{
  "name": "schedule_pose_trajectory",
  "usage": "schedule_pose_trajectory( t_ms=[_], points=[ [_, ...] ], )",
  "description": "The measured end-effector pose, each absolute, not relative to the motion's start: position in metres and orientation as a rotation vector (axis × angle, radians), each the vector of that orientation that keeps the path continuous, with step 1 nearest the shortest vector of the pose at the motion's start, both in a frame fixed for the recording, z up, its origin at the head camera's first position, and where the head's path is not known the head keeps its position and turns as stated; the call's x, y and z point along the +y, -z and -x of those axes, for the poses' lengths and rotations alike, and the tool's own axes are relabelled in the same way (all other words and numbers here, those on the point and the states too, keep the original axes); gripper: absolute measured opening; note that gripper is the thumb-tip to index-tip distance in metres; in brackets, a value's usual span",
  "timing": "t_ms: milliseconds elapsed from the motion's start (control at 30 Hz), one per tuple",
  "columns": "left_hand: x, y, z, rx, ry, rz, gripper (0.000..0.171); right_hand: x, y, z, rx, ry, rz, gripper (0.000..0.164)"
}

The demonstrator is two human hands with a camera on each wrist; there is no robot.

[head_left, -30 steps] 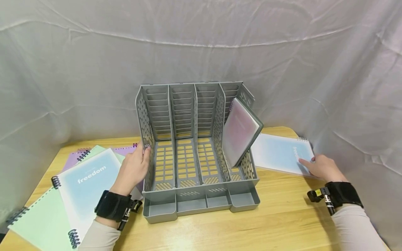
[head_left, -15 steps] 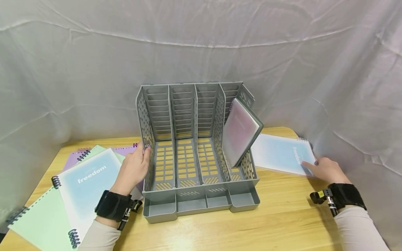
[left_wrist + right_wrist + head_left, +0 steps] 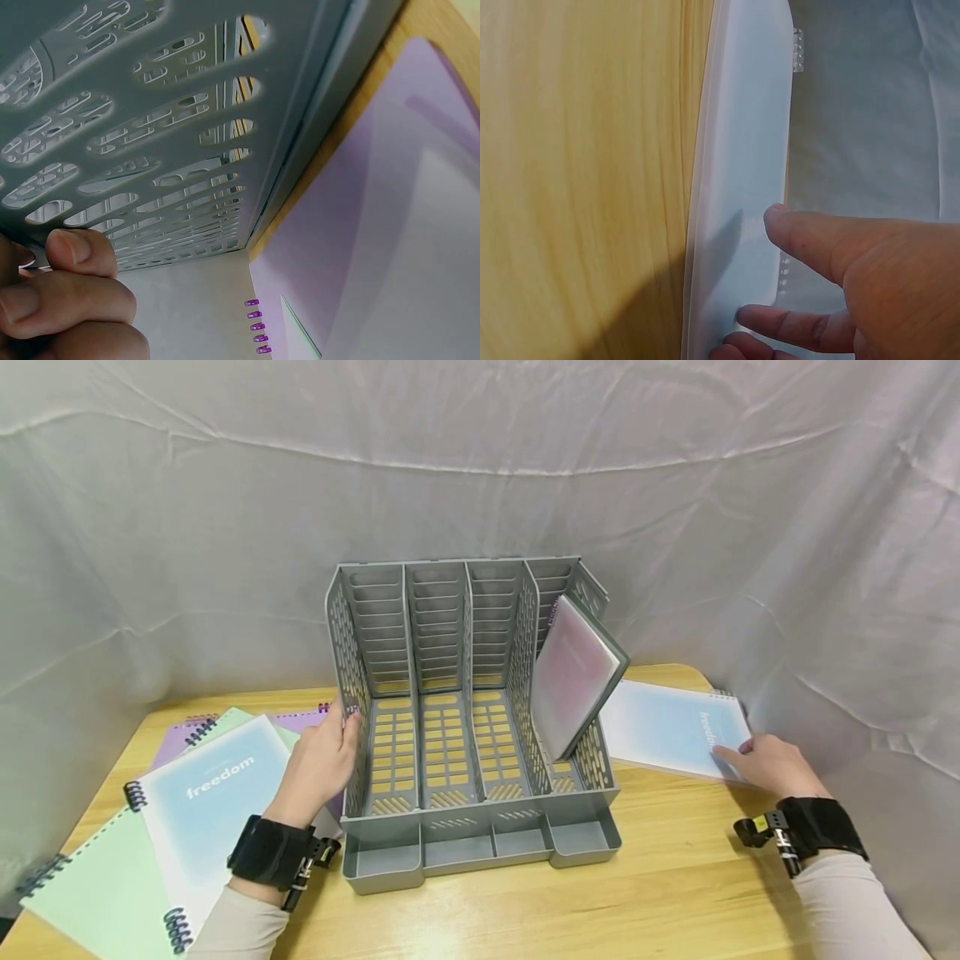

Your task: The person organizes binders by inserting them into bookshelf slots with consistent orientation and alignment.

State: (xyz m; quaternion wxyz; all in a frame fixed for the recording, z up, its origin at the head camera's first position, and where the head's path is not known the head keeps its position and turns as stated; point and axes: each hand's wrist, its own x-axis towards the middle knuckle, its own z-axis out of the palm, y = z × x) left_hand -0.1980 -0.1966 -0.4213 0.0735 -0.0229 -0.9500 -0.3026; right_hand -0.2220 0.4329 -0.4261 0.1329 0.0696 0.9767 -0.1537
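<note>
In the head view, a grey file organizer (image 3: 480, 814) with upright dividers and shallow front trays stands mid-table. My left hand (image 3: 318, 764) grips its left side wall; the left wrist view shows curled fingers (image 3: 82, 296) against the slotted panel (image 3: 150, 180). In the rightmost slot leans a pinkish notebook (image 3: 573, 668) with a dark green one (image 3: 611, 681) behind it. At the right, a blue spiral notebook (image 3: 660, 727) lettered "freedom" lies flat. My right hand (image 3: 776, 766) is at its right end, with extended fingers over the cover in the right wrist view.
At the left lie overlapping spiral notebooks: a blue one (image 3: 210, 818), green ones (image 3: 105, 877) and purple ones (image 3: 171, 745). A grey cloth (image 3: 450, 485) hangs behind and along both sides of the wooden table (image 3: 525, 906).
My right hand shifts slightly right, then back left over the blue notebook's end. My left hand, the organizer and the notebooks stay where they were.
</note>
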Motion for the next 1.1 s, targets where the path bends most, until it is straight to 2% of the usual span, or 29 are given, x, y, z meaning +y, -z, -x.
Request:
schedule_pose_trajectory(
  t_ms=[233,467,800,1100],
  points=[
    [-0.197,0.423,0.199,-2.843,0.899,0.092,0.047,0.435,0.425,0.221,2.845,0.446,-0.18,0.09],
    [-0.198,0.423,0.2,-2.848,0.894,0.098,0.046,0.443,0.425,0.213,2.895,0.411,-0.163,0.058],
    [-0.198,0.423,0.199,-2.859,0.905,0.081,0.044,0.452,0.43,0.206,2.916,0.391,-0.159,0.06],
    [-0.199,0.424,0.2,-2.853,0.904,0.086,0.043,0.46,0.434,0.212,2.888,0.375,-0.207,0.072]
  ],
)
